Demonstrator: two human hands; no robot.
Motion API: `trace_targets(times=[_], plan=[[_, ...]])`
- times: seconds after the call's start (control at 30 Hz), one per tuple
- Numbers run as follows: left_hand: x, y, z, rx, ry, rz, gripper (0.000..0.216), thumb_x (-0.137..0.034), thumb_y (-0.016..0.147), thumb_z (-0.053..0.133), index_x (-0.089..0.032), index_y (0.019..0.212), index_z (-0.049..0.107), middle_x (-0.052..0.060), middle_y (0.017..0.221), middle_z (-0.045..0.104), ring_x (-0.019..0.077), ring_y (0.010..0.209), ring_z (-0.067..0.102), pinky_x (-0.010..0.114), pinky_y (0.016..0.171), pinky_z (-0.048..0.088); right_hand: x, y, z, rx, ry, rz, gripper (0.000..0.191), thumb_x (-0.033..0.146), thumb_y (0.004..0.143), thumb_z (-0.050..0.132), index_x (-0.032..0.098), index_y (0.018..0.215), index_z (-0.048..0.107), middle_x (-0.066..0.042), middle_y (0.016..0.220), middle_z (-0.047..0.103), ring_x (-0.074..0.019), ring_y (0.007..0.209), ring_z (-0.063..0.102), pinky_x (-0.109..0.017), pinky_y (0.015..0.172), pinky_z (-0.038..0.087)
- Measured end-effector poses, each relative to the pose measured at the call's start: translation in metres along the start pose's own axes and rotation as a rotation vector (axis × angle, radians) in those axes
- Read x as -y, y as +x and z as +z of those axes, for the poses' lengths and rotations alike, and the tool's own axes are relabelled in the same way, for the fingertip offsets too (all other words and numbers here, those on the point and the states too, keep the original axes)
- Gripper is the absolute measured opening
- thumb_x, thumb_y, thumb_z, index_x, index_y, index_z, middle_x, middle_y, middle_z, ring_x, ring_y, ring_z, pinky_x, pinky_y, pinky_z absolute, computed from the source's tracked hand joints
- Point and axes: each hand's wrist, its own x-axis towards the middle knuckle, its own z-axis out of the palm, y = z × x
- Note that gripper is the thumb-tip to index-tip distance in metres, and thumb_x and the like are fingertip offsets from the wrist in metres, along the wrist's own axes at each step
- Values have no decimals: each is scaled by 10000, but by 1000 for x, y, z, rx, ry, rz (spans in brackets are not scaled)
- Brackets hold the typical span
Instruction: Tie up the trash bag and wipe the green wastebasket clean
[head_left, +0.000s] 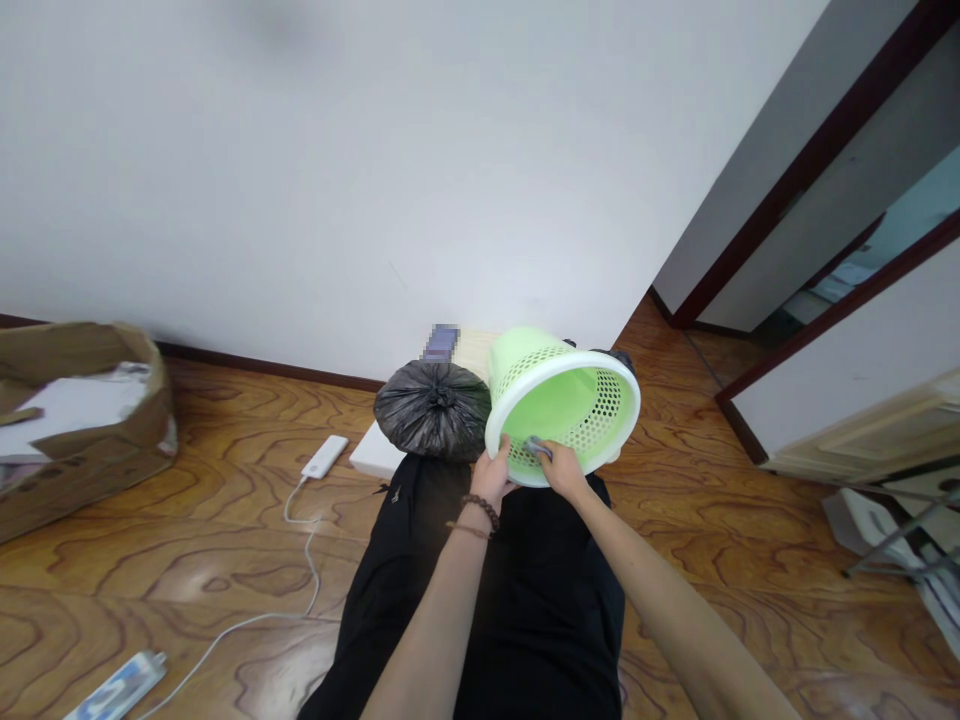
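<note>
A light green plastic basket (570, 400) with a white rim and perforated sides is tilted on its side, its mouth toward me. My left hand (491, 472) grips the rim at the lower left, fingers closed around it. Inside the mouth, my right hand (561, 466) pinches a small greyish crumpled cloth or wipe (535, 446) against the lower inner wall; its exact kind is hard to make out. Left of the basket sits a full black garbage bag (435, 410), knotted at the top.
Behind the garbage bag are a pale board (476, 350) and a blurred purplish item (441, 343). On the left stand an open cardboard box (90, 470), a white power bank (325, 457) with a cable, and a power strip (120, 688). A doorway opens at right.
</note>
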Motion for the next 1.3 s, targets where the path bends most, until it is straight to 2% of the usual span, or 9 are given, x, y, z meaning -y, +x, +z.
trace_targets(times=[0.27, 0.4, 0.53, 0.7, 0.77, 0.87, 0.97, 1.1, 1.3], plan=[[3, 10, -5, -92, 6, 56, 248, -137, 730, 590, -126, 973, 541, 143, 993, 639, 194, 778, 648, 395, 697, 535, -26, 19, -33, -172, 182, 232, 283, 282, 823, 420, 157, 956, 636, -45, 854, 671, -169, 772, 598, -255, 683, 431], [3, 9, -5, -73, 5, 73, 256, -94, 722, 559, -123, 977, 549, 143, 995, 639, 202, 792, 647, 402, 701, 535, -22, 19, -50, -182, -16, 72, 294, 251, 835, 402, 159, 1016, 613, -58, 946, 659, -175, 842, 571, -271, 765, 403], [4, 7, -2, -93, -11, 72, 282, -85, 702, 582, -113, 981, 562, 150, 979, 646, 203, 795, 648, 397, 716, 532, -9, 8, -49, -130, -363, -139, 333, 195, 847, 360, 168, 1088, 589, -85, 1081, 613, -215, 1022, 474, -329, 890, 313], [6, 9, -2, -109, -53, 56, 281, -94, 699, 596, -112, 977, 568, 148, 947, 654, 200, 780, 651, 400, 713, 532, -3, -5, -33, 2, -683, -113, 313, 270, 828, 412, 132, 1010, 627, -162, 1099, 573, -289, 1052, 403, -424, 910, 233], [7, 9, -2, -101, -47, 57, 270, -88, 701, 586, -112, 970, 567, 150, 963, 651, 198, 776, 651, 401, 707, 534, -4, -5, -30, 4, -727, -117, 311, 296, 817, 436, 127, 984, 637, -173, 1111, 556, -303, 1060, 390, -438, 913, 219], [8, 8, -2, -93, -38, 69, 266, -84, 700, 583, -115, 963, 567, 149, 989, 646, 193, 776, 649, 394, 706, 535, -6, 1, -35, 10, -768, -102, 279, 199, 825, 400, 125, 921, 652, -167, 1077, 563, -290, 1035, 418, -411, 876, 260], [7, 6, -2, -94, -42, 63, 265, -80, 700, 580, -115, 962, 565, 148, 974, 649, 190, 774, 649, 386, 702, 536, -10, 6, -45, 59, -731, -67, 315, 120, 831, 362, 147, 1028, 606, -128, 1018, 591, -237, 944, 486, -343, 791, 323], [7, 6, -2, -112, -31, 65, 248, -65, 701, 556, -108, 945, 561, 150, 938, 654, 195, 753, 650, 394, 682, 537, -14, 6, -53, 103, -669, -94, 331, 187, 849, 396, 185, 1155, 521, -82, 932, 623, -210, 888, 516, -303, 759, 345], [7, 7, -2, -113, -35, 58, 254, -66, 702, 548, -115, 951, 563, 147, 947, 653, 199, 749, 652, 400, 675, 539, -10, 2, -48, 172, -664, -206, 272, 202, 853, 380, 197, 996, 611, -82, 965, 627, -213, 964, 499, -305, 826, 324]])
